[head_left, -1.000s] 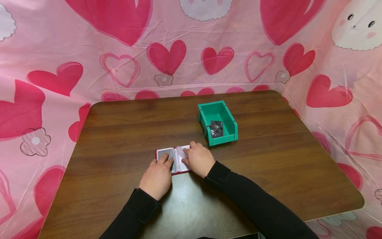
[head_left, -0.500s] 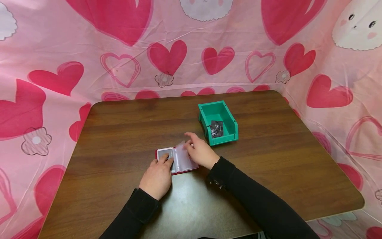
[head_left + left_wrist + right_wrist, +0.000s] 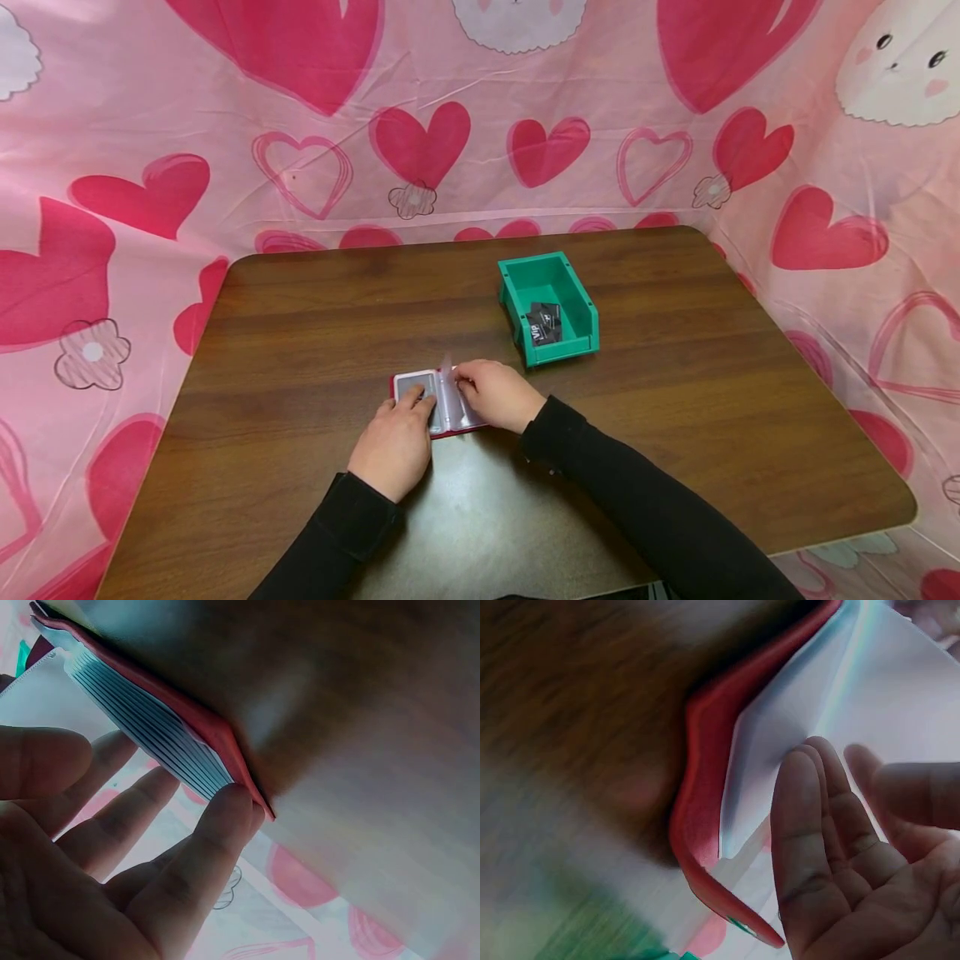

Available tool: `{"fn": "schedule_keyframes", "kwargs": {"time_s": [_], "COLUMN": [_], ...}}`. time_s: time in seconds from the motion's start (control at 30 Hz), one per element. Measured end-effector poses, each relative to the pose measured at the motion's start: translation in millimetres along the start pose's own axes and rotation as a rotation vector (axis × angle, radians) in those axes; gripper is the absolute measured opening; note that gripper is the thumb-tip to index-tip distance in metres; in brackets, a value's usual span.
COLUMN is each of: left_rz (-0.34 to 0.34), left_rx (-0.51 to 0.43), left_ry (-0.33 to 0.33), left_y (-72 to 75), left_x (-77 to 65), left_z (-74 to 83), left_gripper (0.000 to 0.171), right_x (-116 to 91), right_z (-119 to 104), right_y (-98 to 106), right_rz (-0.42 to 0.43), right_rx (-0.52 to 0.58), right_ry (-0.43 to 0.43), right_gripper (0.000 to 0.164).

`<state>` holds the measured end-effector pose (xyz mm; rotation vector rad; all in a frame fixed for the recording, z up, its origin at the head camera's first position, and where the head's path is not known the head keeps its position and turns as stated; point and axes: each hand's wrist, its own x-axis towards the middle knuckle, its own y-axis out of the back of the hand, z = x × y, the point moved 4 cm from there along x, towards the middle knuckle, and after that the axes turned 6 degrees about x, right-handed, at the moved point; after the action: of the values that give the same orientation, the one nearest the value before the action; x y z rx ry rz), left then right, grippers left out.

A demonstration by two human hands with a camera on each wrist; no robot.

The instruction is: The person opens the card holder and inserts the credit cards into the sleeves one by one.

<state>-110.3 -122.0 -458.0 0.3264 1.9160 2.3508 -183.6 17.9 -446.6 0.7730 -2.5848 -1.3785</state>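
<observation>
A small red photo album with clear plastic sleeves lies spread on the table. My left hand rests its fingers on the left-hand sleeves, over a grey picture. The left wrist view shows a thick stack of sleeve edges beside those fingers. My right hand is over the album's right half, thumb and index finger pinching a raised clear sleeve. In the right wrist view, the flat sleeves lie above the red cover; the exact pinch point is partly hidden.
Behind and to the right of the album stands a green bin, with black packets marked VIP inside. The wooden table ends at a pink curtain printed with hearts.
My right hand first lay over the right-hand sleeves, then lifted one clear sleeve and brought it leftward toward the spine. The left hand has stayed put.
</observation>
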Motion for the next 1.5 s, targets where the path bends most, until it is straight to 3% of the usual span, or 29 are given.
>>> {"fn": "schedule_keyframes", "kwargs": {"time_s": [0.33,0.47,0.7,0.83,0.97,1.1,1.27,1.37,1.5], "left_rz": [0.026,0.022,0.032,0.053,0.096,0.164,0.165,0.146,0.106], "left_rx": [0.001,0.004,0.001,0.022,0.036,0.043,0.024,0.030,0.063], "left_ry": [0.019,0.055,0.174,0.196,0.136,-0.020,-0.202,-0.250,-0.257], "left_y": [4.6,7.8,16.7,19.8,18.9,14.8,6.1,1.5,-2.9], "left_x": [0.1,1.1,2.0,2.5,3.9,5.0,3.1,1.1,-0.8], "left_z": [-5.0,-8.7,-17.0,-18.7,-13.1,-0.2,16.4,22.4,26.3], "left_gripper": [0.028,0.026,0.028,0.030,0.028,0.022,0.020,0.019,0.022], "right_x": [-5,-7,-8,-8,-8,-7,-6,-6,-7], "right_z": [-11,-11,-12,-12,-11,-9,-6,-5,-4], "right_y": [-7,-9,-11,-11,-11,-10,-7,-5,-5], "right_rz": [0.017,0.001,-0.013,-0.018,-0.010,0.018,0.054,0.075,0.073], "right_rx": [-0.234,-0.262,-0.286,-0.290,-0.289,-0.281,-0.252,-0.248,-0.243], "right_ry": [0.158,0.166,0.179,0.181,0.182,0.172,0.127,0.120,0.102], "right_gripper": [0.025,0.028,0.031,0.033,0.034,0.034,0.029,0.026,0.026]}}
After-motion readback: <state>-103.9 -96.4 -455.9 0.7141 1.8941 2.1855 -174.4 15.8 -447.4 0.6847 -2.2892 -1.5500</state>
